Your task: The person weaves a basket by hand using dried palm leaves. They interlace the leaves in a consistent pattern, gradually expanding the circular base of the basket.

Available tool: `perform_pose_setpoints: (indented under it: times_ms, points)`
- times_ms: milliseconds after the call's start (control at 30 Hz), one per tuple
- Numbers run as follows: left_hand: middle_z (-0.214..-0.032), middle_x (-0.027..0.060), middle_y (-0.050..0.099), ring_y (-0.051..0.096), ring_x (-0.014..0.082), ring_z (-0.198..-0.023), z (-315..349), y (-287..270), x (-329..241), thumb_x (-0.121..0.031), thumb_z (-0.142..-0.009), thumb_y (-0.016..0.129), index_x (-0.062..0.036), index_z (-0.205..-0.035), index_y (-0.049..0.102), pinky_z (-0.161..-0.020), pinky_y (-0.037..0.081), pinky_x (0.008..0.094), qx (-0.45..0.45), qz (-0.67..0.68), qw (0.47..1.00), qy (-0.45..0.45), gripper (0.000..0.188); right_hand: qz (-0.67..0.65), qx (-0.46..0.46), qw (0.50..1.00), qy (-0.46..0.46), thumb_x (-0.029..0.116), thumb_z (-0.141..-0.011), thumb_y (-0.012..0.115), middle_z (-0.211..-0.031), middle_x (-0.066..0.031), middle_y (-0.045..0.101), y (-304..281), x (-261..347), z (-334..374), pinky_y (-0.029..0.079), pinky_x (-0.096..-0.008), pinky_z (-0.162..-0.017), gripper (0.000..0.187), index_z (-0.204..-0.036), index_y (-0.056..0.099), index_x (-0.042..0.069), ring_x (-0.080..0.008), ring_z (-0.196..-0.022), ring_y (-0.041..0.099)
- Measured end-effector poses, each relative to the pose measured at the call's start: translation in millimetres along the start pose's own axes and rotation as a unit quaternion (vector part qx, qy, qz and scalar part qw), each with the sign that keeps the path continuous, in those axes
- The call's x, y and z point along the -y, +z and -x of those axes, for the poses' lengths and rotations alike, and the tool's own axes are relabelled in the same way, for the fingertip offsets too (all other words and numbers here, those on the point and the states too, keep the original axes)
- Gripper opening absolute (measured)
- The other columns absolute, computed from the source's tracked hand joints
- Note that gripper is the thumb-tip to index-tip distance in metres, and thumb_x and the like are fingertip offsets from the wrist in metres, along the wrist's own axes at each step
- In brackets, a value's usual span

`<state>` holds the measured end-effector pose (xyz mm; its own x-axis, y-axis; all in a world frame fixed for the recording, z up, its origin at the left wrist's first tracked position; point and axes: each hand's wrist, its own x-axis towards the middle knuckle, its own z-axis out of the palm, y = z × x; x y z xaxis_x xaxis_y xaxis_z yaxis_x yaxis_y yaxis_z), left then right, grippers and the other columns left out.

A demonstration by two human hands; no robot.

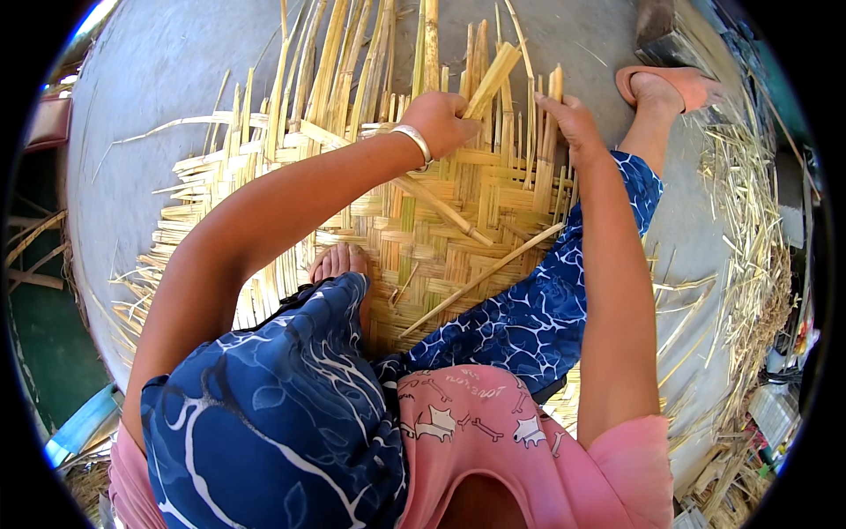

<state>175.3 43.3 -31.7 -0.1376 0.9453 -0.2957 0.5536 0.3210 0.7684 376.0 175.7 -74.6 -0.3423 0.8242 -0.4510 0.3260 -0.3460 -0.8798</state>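
Observation:
A half-woven bamboo mat [441, 212] lies on the floor beneath my arms, its loose strips fanning out at the far and left sides. My left hand [441, 123], with a silver bangle on its wrist, is closed round a short, wide bamboo piece [493, 81] that slants up to the right. To the right, my right hand [575, 125] pinches an upright bamboo strip [551, 132] at the mat's far edge between thumb and fingers. Two loose bamboo sticks lie across the weave, one a thin stick [485, 278] near my right leg.
My bare left foot [342, 261] rests on the mat; my right foot, in an orange slipper [668, 88], is out on the grey floor [132, 97]. Bamboo shavings [745, 212] are heaped along the right. A dark block [674, 35] stands at the far right.

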Motion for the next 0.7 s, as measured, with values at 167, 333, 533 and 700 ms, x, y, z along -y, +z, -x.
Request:
perform_pose_setpoints:
  times_ms: [167, 333, 533, 700]
  points:
    - [-0.055, 0.0047, 0.054, 0.054, 0.0112, -0.042, 8.0, -7.3, -8.6, -0.022, -0.081, 0.063, 0.0003, -0.071, 0.054, -0.038, 0.043, 0.0248, 0.01, 0.123, 0.989, -0.084, 0.026, -0.168, 0.092, 0.98, 0.055, 0.025, -0.073, 0.073, -0.077, -0.0055, 0.058, 9.0, 13.8, -6.5, 0.049, -0.027, -0.06, 0.033, -0.092, 0.056, 0.003, -0.0144, -0.065, 0.057]
    - [-0.056, 0.0045, 0.054, 0.054, 0.0107, -0.042, 12.1, -7.7, -7.0, -0.02, -0.081, 0.064, -0.0016, -0.067, 0.051, -0.037, 0.043, 0.0246, -0.007, 0.171, 0.982, -0.076, 0.026, -0.284, 0.188, 0.939, 0.053, 0.021, -0.078, 0.068, -0.093, -0.0075, 0.06, 23.5, 21.3, 2.7, 0.052, -0.03, -0.066, 0.031, -0.101, 0.054, 0.007, -0.0164, -0.079, 0.059]
    - [-0.055, 0.0038, 0.053, 0.052, 0.0101, -0.041, 14.0, -3.7, -1.5, -0.018, -0.081, 0.064, -0.0024, -0.066, 0.05, -0.036, 0.042, 0.0242, -0.031, 0.213, 0.975, -0.064, 0.026, -0.19, 0.216, 0.949, 0.126, 0.02, -0.077, 0.068, -0.09, -0.0069, 0.061, 34.0, 37.3, 11.5, 0.052, -0.0328, -0.065, 0.028, -0.098, 0.056, 0.006, -0.0167, -0.076, 0.059]
    - [-0.055, 0.0035, 0.051, 0.052, 0.0098, -0.04, 15.9, -2.3, 1.8, -0.019, -0.082, 0.064, -0.0026, -0.065, 0.049, -0.036, 0.041, 0.0237, -0.04, 0.218, 0.974, -0.04, 0.028, -0.109, 0.195, 0.964, 0.144, 0.013, -0.077, 0.066, -0.081, -0.0077, 0.062, 40.7, 33.3, 1.8, 0.053, -0.0327, -0.061, 0.017, -0.088, 0.06, 0.003, -0.0167, -0.071, 0.06]
